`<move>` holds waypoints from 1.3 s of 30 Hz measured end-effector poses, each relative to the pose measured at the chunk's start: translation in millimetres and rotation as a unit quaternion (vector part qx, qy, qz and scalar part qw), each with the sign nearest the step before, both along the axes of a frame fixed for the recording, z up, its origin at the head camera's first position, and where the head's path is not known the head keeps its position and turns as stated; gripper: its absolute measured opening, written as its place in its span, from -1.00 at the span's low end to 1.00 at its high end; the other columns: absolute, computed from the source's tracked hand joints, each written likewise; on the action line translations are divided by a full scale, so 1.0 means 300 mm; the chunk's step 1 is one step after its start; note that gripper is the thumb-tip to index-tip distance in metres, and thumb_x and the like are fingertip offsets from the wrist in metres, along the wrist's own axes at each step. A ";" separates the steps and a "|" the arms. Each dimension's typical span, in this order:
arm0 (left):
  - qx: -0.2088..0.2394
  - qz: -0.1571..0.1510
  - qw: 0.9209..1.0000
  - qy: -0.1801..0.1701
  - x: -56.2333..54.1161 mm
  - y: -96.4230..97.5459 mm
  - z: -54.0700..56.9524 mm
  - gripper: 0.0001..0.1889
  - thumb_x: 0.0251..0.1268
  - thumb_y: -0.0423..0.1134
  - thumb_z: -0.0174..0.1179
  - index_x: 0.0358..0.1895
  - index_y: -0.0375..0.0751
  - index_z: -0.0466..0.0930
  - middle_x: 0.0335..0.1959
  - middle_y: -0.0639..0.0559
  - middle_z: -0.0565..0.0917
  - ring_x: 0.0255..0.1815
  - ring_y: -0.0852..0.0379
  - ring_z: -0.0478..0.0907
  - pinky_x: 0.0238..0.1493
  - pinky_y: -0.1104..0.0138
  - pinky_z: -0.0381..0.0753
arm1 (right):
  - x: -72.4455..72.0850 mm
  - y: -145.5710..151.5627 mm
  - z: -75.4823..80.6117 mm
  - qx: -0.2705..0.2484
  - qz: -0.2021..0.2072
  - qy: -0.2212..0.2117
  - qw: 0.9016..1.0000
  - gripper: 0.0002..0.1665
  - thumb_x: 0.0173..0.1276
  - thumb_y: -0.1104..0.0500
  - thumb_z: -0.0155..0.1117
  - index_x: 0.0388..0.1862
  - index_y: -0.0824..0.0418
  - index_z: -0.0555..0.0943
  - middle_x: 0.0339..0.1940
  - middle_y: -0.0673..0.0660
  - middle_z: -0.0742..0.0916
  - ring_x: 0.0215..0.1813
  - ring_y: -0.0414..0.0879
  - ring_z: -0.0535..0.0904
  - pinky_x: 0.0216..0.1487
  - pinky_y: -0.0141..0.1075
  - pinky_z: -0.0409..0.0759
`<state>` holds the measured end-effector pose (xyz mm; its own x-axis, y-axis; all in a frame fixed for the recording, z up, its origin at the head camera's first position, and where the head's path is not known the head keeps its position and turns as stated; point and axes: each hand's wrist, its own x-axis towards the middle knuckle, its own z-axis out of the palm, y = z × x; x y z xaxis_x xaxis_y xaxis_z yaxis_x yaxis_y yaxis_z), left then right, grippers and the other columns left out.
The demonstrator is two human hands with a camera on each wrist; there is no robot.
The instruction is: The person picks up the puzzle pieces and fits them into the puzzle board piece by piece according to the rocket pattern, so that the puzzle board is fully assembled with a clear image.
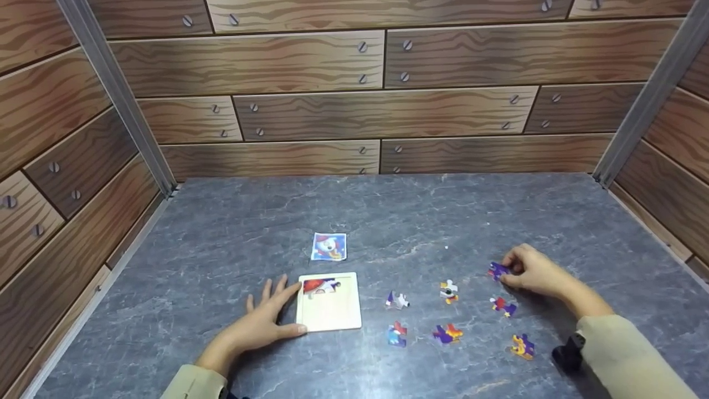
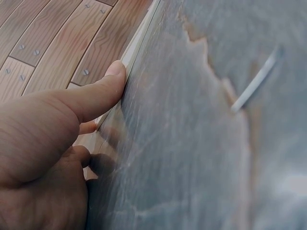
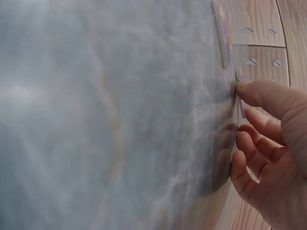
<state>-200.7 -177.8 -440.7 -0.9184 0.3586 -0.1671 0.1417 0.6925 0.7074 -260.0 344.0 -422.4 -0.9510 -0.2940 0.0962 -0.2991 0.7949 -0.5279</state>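
Observation:
My left hand (image 1: 259, 327) lies spread at the left side of a square wooden puzzle tray (image 1: 333, 314), index fingertip and thumb at its edge. In the left wrist view, the thumb (image 2: 103, 93) reaches to the tray's pale edge. One red, white and purple piece sits in the tray's upper left corner. At the right, my right hand (image 1: 534, 271) pinches a purple jigsaw piece (image 1: 497, 271) on the tabletop between thumb and fingers. The right wrist view shows that hand (image 3: 273, 139) low at the table, its fingers curled.
Several loose jigsaw pieces lie between the hands, among them a white-and-purple one (image 1: 397, 300), a blue-and-red one (image 1: 396, 334) and a yellow one (image 1: 522, 347). A small picture card (image 1: 329, 247) lies behind the tray. Wood-patterned walls (image 1: 310, 116) enclose the grey marbled table (image 1: 266, 221).

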 end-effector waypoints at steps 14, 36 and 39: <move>-0.006 0.004 1.000 0.011 0.001 0.004 -0.009 -0.08 -0.04 0.16 0.32 0.43 -0.02 0.13 0.48 -0.25 -0.19 0.42 -0.26 -0.56 0.15 -0.25 -0.68 | 0.013 0.000 0.004 -0.059 -0.009 -0.030 0.998 -0.66 0.11 0.21 0.39 -0.24 0.41 0.51 -0.46 0.09 0.61 -0.43 -0.14 0.51 -0.49 -0.37 0.53; -0.019 0.009 1.000 0.000 -0.001 0.006 -0.004 -0.07 -0.04 0.17 0.32 0.44 0.00 0.13 0.48 -0.24 -0.18 0.42 -0.25 -0.55 0.18 -0.24 -0.65 | 0.041 -0.122 0.017 -0.103 0.026 -0.018 0.994 -0.64 0.08 0.19 0.43 -0.22 0.37 0.54 -0.37 0.11 0.64 -0.32 -0.08 0.56 -0.30 -0.37 0.56; -0.023 0.007 1.000 0.002 -0.001 0.008 0.000 -0.07 -0.04 0.18 0.32 0.44 0.00 0.13 0.48 -0.25 -0.18 0.42 -0.26 -0.54 0.18 -0.24 -0.65 | 0.044 -0.158 0.018 -0.104 0.044 -0.006 0.994 -0.66 0.07 0.20 0.44 -0.23 0.35 0.54 -0.38 0.09 0.64 -0.32 -0.10 0.55 -0.30 -0.37 0.56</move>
